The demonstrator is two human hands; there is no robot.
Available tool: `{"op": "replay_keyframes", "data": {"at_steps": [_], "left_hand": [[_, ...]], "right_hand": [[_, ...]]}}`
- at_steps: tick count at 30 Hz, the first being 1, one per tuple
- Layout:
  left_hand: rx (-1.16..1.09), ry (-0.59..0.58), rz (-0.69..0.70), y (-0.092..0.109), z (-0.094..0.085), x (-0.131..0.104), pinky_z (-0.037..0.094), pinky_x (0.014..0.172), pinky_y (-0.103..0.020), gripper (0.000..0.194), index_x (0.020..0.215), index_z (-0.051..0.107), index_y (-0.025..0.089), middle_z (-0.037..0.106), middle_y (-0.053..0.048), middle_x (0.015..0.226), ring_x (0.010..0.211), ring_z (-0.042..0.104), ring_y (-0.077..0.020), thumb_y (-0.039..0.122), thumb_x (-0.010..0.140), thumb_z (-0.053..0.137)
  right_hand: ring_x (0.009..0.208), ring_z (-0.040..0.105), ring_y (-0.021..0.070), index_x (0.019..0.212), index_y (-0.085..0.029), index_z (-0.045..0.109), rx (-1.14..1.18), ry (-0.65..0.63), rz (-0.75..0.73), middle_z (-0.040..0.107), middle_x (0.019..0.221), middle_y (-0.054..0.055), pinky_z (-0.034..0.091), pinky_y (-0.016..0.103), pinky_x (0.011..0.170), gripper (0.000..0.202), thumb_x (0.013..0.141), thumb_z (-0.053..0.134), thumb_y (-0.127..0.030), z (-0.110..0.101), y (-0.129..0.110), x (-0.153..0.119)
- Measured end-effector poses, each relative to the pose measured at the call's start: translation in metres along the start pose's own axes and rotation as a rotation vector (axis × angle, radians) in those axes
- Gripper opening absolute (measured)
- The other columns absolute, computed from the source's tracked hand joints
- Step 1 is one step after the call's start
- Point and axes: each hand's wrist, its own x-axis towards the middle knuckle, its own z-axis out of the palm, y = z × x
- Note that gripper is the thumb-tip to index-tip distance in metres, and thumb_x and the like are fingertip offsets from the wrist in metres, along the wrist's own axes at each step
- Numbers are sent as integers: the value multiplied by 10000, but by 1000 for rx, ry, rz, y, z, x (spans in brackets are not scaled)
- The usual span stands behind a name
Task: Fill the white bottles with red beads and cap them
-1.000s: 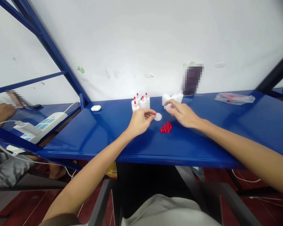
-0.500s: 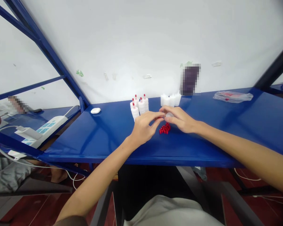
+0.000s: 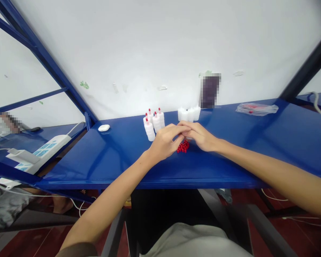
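Observation:
My left hand (image 3: 166, 141) and my right hand (image 3: 199, 135) meet above the table, fingertips together. Within the curled fingers of my right hand is a white plastic bottle, mostly hidden. The left fingers are pinched at its top; whatever is between them cannot be made out. Just below the hands lies a heap of small red caps (image 3: 183, 146). Several white bottles with red tips (image 3: 150, 132) stand upright beyond my left hand. Farther back, a group of white bottles without red tips (image 3: 188, 114) stands by the wall.
On the blue table (image 3: 117, 160) are a white earbud case (image 3: 104, 127) at left and a clear plastic bag (image 3: 256, 109) with red contents at right. A blurred dark rectangle (image 3: 210, 91) is at the wall. A power strip (image 3: 42, 151) lies beyond the blue frame, near another person's legs.
My hands have closed in over each other, with the right fingers now overlapping the left and covering most of the white bottle. The whole view has shifted slightly.

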Motion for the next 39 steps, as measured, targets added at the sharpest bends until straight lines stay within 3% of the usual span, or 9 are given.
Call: {"op": "replay_keyframes", "data": {"at_steps": [4,10,14,18,23,26,29,33,39], "left_hand": [[-74,-21,-110,3,-1,2,581,755,-271,230,1073,689,178,764,-29,922,808,706,-134,75,870,654],[-207,-77,-300,8,0,4,591,786,-255,319,1120,694,192,770,-16,949,828,719,-123,43,843,642],[-165,-87,-298,6,0,2,588,763,-262,255,1081,705,177,765,-40,955,789,702,-121,78,852,651],[-139,-73,-296,8,-1,1,585,748,-259,190,1006,726,166,753,-43,906,768,687,-117,84,849,659],[-289,-75,-485,11,-3,4,602,740,-269,109,918,752,160,771,-44,871,757,712,-133,127,856,670],[-373,-57,-595,4,-16,7,614,751,-284,76,887,755,144,779,-60,865,772,731,-154,180,847,702],[-270,-91,-669,-5,-42,8,610,701,-285,91,880,762,145,781,-61,829,729,732,-170,201,812,740],[83,-208,-663,-14,-70,7,583,677,-310,71,839,775,165,773,-49,774,680,713,-187,143,788,731],[246,-322,-573,-21,-58,-2,568,704,-338,152,847,781,171,748,-46,699,617,689,-196,78,798,671]], "right_hand": [[666,477,159,886,-203,570,52,-11,-6,532,730,-15,372,311,649,204,960,438,-341,1,4,1],[897,582,218,1062,-211,627,65,-34,-18,632,978,40,444,364,809,235,958,442,-312,0,7,2],[788,554,191,948,-201,578,-1,-13,-21,613,881,24,433,334,732,159,918,431,-254,-1,4,1],[705,532,175,1013,-200,551,-128,21,-17,624,826,11,406,317,680,172,893,462,-284,0,2,0],[617,485,159,1130,-220,499,-163,19,-19,605,737,-18,372,308,643,286,948,457,-436,1,4,-1],[618,490,166,1275,-218,454,-192,17,-13,560,704,-33,365,312,651,434,980,405,-532,-2,5,-1],[636,514,179,1272,-208,480,-243,81,37,537,677,-36,365,318,663,452,982,394,-545,-5,7,2],[665,536,187,1130,-206,562,-329,143,109,569,727,-12,369,330,690,316,952,444,-438,-8,13,5],[712,566,199,933,-196,598,-325,66,163,622,747,18,400,325,703,242,896,363,-238,-10,26,7]]}}
